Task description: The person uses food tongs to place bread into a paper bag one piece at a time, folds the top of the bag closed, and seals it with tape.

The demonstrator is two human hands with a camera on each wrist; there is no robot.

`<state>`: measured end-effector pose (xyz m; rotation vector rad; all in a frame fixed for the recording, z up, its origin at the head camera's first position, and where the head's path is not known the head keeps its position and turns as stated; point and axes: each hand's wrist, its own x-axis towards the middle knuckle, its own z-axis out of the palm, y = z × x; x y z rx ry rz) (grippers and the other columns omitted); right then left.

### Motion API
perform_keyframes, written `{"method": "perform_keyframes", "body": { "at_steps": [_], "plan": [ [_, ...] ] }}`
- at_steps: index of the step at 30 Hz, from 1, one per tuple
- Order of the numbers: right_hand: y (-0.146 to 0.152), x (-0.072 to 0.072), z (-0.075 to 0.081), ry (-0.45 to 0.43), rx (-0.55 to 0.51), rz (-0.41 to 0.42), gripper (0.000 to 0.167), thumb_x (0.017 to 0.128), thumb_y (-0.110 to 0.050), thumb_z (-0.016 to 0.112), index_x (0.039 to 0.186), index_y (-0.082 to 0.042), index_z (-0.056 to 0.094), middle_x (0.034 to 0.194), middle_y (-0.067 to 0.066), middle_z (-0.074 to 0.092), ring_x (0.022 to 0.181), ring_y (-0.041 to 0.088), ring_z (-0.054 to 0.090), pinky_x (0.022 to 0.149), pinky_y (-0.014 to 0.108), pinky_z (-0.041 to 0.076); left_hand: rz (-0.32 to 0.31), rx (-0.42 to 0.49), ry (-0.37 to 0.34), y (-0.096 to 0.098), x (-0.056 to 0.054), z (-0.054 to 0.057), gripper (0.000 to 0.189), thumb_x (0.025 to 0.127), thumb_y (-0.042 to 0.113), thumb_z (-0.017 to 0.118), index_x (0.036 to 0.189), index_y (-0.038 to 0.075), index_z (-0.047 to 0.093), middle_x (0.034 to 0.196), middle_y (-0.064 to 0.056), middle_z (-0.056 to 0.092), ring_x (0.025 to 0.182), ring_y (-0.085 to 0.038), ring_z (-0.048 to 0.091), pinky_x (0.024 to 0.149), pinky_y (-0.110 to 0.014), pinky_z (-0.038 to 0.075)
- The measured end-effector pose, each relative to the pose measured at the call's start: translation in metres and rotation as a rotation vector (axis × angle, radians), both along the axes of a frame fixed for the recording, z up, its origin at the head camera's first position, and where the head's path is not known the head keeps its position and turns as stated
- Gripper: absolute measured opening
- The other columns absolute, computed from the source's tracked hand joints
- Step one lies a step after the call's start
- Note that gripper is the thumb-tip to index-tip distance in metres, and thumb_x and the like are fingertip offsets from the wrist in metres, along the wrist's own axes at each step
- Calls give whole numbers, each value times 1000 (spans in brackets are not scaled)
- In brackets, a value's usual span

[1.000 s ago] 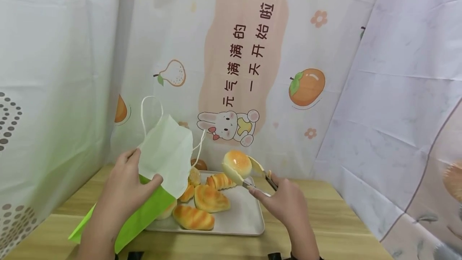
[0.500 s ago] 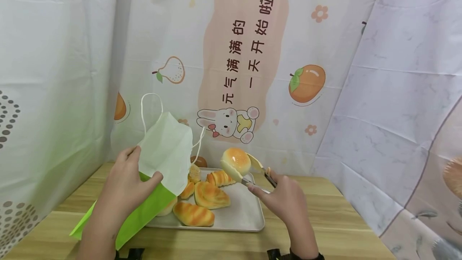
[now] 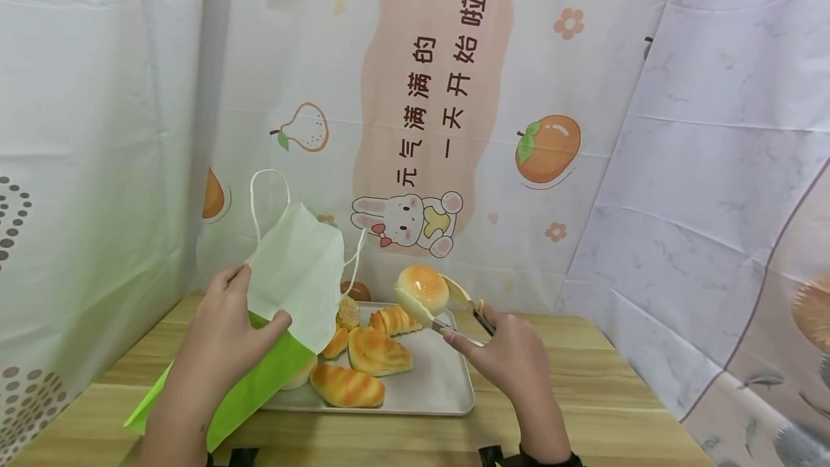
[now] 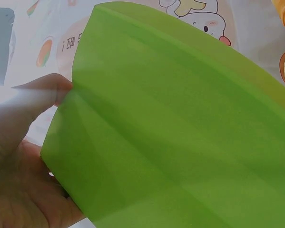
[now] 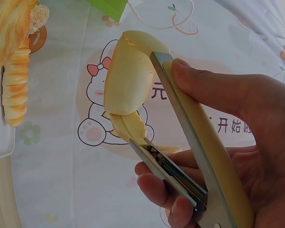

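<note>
My left hand (image 3: 227,337) grips the side of a green paper bag (image 4: 171,123), whose pale inside and white string handles show in the head view. The bag leans to the left, its mouth facing up and right. In my right hand (image 3: 509,355) is a pair of tongs (image 5: 194,137) with cream scalloped tips. Between those tips sits a round bun (image 3: 423,289) with a glossy golden top, held in the air above the tray and to the right of the bag. In the right wrist view the bun (image 5: 130,73) shows its pale side.
Under the bun lies a beige tray (image 3: 441,380) on the wooden table (image 3: 583,380). Several breads are on it, among them a striped loaf (image 3: 346,385), a twisted bread (image 3: 379,352) and a spiral roll (image 3: 394,321). A printed curtain (image 3: 415,92) hangs behind the table.
The head view has shifted slightly. Both hands, the bag and the bun in the tongs hold nearly the same places.
</note>
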<state>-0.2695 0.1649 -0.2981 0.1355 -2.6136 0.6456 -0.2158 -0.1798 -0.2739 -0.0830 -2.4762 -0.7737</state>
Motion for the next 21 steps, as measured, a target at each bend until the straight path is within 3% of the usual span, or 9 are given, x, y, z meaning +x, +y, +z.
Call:
{"method": "perform_keyframes", "body": {
  "at_steps": [21],
  "plan": [
    [-2,0,0,-5,-3,0,75,75,-56,82,130,-6,70,102,16,75,84,30,69,57,38,49,1,7,7,-2,0,-1,83,87,25,70,147,-20,33,148,-40,34,126,-57,45,97,-69,42]
  ]
}}
